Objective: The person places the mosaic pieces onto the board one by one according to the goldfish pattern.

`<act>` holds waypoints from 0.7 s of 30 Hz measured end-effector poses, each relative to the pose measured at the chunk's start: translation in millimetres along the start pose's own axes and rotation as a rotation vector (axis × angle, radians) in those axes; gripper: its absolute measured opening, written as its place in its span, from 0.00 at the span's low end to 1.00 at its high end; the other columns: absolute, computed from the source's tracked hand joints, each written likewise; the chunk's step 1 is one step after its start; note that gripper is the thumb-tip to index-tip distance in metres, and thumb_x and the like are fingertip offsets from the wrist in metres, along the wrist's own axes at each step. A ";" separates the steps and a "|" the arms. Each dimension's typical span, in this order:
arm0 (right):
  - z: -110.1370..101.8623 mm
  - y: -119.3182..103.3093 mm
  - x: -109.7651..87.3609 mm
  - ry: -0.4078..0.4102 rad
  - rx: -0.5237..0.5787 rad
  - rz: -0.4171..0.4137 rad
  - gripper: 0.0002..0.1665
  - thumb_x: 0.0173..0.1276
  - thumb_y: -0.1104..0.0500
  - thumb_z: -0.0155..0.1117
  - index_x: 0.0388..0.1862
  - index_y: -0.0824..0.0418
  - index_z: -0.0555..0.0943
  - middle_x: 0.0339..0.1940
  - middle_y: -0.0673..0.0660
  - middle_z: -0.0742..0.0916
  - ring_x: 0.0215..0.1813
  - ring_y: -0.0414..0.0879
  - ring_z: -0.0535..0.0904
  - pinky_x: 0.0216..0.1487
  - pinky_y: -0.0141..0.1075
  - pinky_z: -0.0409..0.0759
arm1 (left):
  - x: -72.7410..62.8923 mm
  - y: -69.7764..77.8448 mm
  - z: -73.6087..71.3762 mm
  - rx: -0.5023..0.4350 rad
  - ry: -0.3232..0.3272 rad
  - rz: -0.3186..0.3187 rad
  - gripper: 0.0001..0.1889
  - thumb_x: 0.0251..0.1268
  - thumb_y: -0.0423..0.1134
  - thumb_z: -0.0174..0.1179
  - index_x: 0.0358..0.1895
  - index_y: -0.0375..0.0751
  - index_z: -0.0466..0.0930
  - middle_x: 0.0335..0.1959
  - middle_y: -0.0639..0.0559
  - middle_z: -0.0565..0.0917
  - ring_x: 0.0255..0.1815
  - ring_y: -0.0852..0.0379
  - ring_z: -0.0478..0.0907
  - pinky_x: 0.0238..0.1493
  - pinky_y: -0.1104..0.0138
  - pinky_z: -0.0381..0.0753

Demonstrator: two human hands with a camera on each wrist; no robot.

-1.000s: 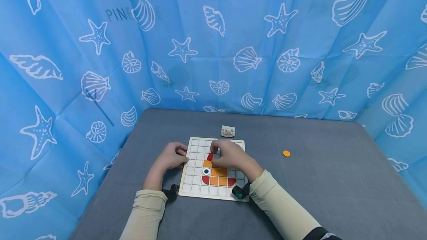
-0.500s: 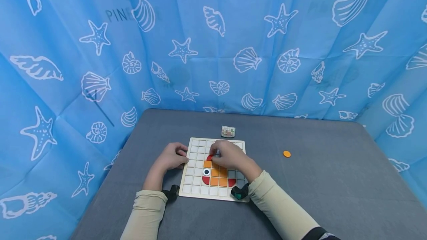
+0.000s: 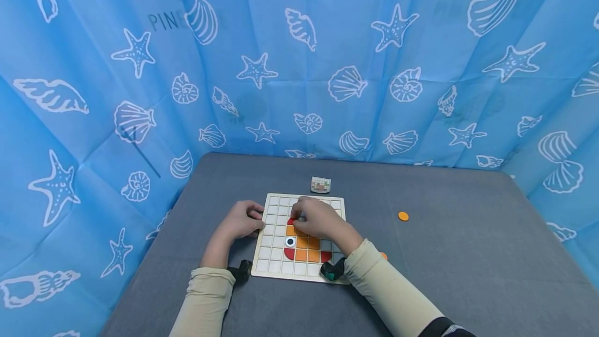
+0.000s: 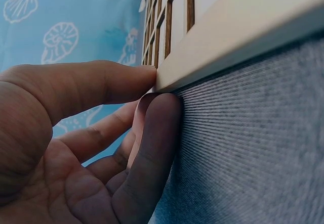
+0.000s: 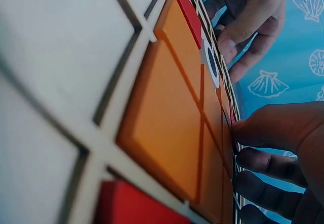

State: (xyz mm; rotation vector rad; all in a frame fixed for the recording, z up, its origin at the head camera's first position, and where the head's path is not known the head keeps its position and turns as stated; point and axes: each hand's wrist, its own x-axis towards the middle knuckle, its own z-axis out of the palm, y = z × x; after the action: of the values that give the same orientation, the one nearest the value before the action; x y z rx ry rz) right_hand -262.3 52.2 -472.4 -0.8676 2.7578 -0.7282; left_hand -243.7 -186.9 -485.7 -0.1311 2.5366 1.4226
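A pale wooden grid board lies on the grey table, with several orange square tiles and a round black-and-white eye tile set in it. My left hand holds the board's left edge; in the left wrist view the thumb rests at the rim and a curled finger sits below it. Over the board's upper middle, my right hand pinches a red curved tile just above the orange ones. Most of that tile is hidden by the fingers. Two more red tiles sit at the lower corners of the orange group.
A small pattern card lies behind the board. To the right is a round orange piece, and another orange piece peeks out beside the right sleeve. A blue curtain with white shells hangs behind the table.
The red tile in my right hand has tipped flatter and shifted slightly left with the fingers. An orange piece has come into sight beside the right sleeve. The left hand stays put.
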 end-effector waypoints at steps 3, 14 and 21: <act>-0.9 -0.7 -0.9 0.001 0.007 0.000 0.05 0.71 0.60 0.70 0.42 0.55 0.91 0.43 0.51 0.88 0.37 0.44 0.76 0.43 0.40 0.79 | 0.0 0.9 0.2 -0.004 -0.002 0.000 0.20 0.64 0.25 0.69 0.60 0.32 0.82 0.39 0.43 0.82 0.33 0.52 0.82 0.30 0.62 0.88; -5.2 2.0 -9.1 0.018 -0.005 -0.005 0.08 0.71 0.61 0.68 0.44 0.55 0.92 0.43 0.49 0.88 0.41 0.42 0.80 0.47 0.41 0.83 | -0.8 0.2 1.1 0.007 0.003 0.001 0.20 0.64 0.25 0.69 0.60 0.32 0.82 0.39 0.43 0.82 0.34 0.51 0.82 0.30 0.61 0.88; -18.2 16.2 -27.0 0.065 0.021 0.028 0.07 0.74 0.57 0.70 0.46 0.55 0.91 0.45 0.50 0.89 0.39 0.40 0.80 0.45 0.40 0.84 | -0.4 -0.5 1.7 0.009 0.003 0.005 0.21 0.64 0.25 0.69 0.60 0.31 0.82 0.39 0.42 0.83 0.33 0.52 0.82 0.30 0.62 0.88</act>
State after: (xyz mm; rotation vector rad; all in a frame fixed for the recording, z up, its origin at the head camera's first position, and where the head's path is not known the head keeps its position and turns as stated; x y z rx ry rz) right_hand -253.4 86.6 -464.5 -0.8139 2.8077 -0.7931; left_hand -242.9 -185.8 -486.9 -0.1253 2.5472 1.4132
